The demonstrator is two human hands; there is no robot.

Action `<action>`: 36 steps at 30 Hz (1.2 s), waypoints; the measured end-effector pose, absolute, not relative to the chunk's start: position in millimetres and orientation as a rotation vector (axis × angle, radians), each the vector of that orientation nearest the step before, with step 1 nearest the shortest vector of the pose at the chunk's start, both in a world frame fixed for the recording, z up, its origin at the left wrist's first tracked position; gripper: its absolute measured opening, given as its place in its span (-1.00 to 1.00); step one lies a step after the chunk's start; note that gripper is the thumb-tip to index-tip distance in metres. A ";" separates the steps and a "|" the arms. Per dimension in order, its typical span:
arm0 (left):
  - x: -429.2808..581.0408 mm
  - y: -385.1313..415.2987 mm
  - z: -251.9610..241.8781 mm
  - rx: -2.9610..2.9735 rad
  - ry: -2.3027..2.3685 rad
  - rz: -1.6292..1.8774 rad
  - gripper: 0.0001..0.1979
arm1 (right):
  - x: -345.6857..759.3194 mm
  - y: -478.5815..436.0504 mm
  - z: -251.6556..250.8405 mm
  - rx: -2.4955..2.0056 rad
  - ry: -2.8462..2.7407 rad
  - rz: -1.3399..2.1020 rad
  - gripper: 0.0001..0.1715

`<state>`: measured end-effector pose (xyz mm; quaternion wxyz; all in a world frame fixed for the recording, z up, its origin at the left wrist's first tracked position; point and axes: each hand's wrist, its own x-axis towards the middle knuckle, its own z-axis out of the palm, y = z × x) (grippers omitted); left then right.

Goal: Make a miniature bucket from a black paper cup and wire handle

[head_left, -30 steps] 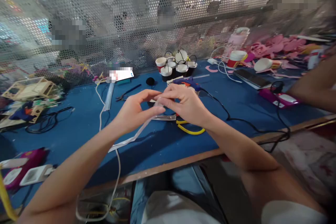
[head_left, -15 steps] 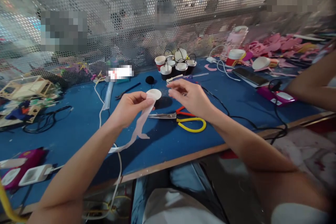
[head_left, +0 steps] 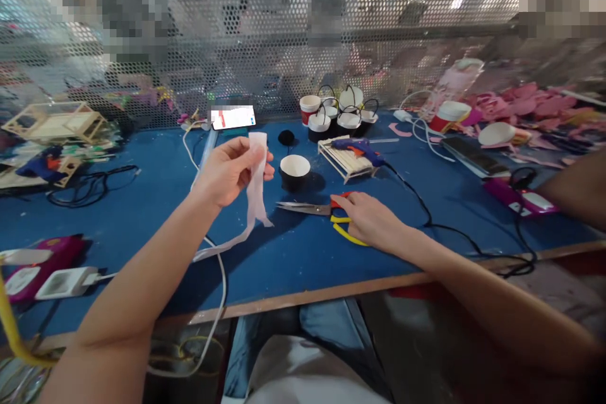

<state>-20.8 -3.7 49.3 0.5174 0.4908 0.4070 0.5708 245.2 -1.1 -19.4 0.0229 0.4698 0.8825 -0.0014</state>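
Note:
My left hand point(head_left: 230, 168) is raised above the blue table point(head_left: 142, 214) and pinches the top of a long white strip point(head_left: 255, 196), which hangs down and trails onto the table. My right hand point(head_left: 369, 219) rests low on the table, fingers curled over the red and yellow handles of the scissors point(head_left: 312, 208), whose blades point left. A small black cup with a white inside point(head_left: 294, 172) stands just behind the scissors, between my hands.
A cluster of small black and red cups with wire handles point(head_left: 338, 115) stands at the back. A blue glue gun point(head_left: 358, 149) lies on a slatted stand. Cables, a phone point(head_left: 232, 117), power strips point(head_left: 47, 278) and pink cut-outs point(head_left: 521, 104) lie around. Another person's arm point(head_left: 575, 189) reaches in at right.
My right hand dropped from the strip down onto the scissors' handles. My left hand lifted the strip higher. The black cup now stands uncovered on the table.

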 end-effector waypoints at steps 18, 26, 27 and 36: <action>-21.0 1.3 41.0 1.062 0.872 1.170 -0.84 | 248.0 -23.8 11.2 0.949 2.528 -2.416 -0.06; -24.7 5.8 37.9 1.014 0.879 1.198 -0.85 | 237.4 -26.0 22.1 1.106 2.383 -2.432 -0.16; -24.4 5.5 38.1 1.018 0.882 1.196 -0.85 | 238.3 -25.6 21.7 1.071 2.390 -2.433 -0.16; -23.2 2.5 38.9 1.105 0.900 1.165 -0.82 | 245.2 -19.7 10.7 0.876 2.457 -2.432 -0.22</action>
